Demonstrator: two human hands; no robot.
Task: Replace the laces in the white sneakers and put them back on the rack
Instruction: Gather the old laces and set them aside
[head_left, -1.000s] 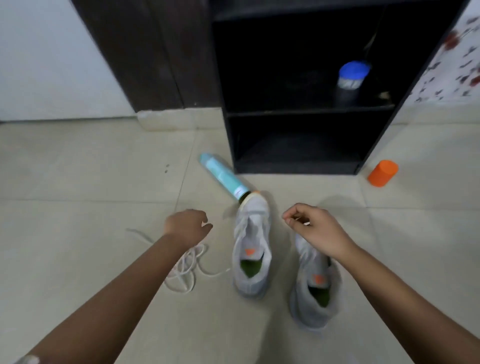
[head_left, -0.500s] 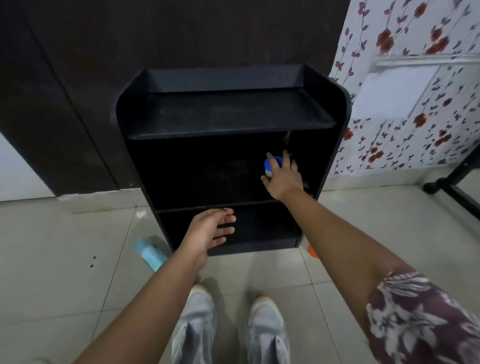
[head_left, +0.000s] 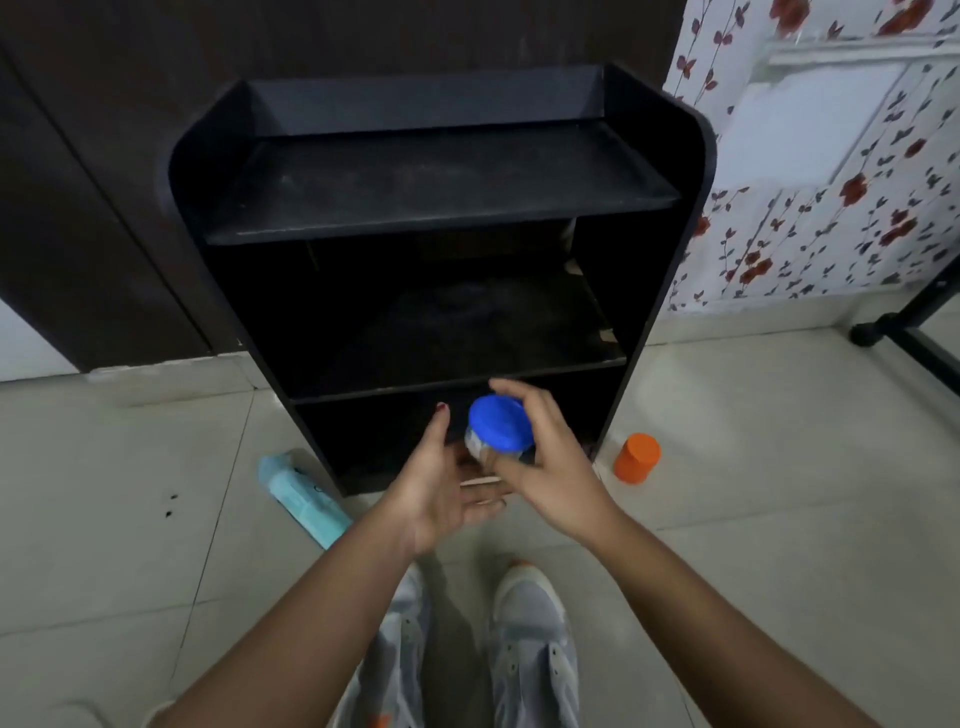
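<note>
Partly behind right hand (head_left: 553, 467), blue-lidded jar (head_left: 501, 423).

One black rack (head_left: 670, 291) fills the centre of the frame, with two shelves in plain sight, a top shelf (head_left: 441, 182) and a middle shelf (head_left: 467, 332), and one dark compartment beneath them. Two hands meet in front of it, one left hand (head_left: 441, 488) and one right hand (head_left: 556, 467), with one jar (head_left: 501, 423) under a single blue lid between them. Two sneakers stand at the bottom edge: one sneaker (head_left: 395, 649) left of centre, a second sneaker (head_left: 535, 639) right of it. On the floor are one orange container (head_left: 636, 457) at centre right and one pale blue bottle (head_left: 306, 499) at centre left. One black stand foot (head_left: 883, 327) shows at the right edge.
</note>
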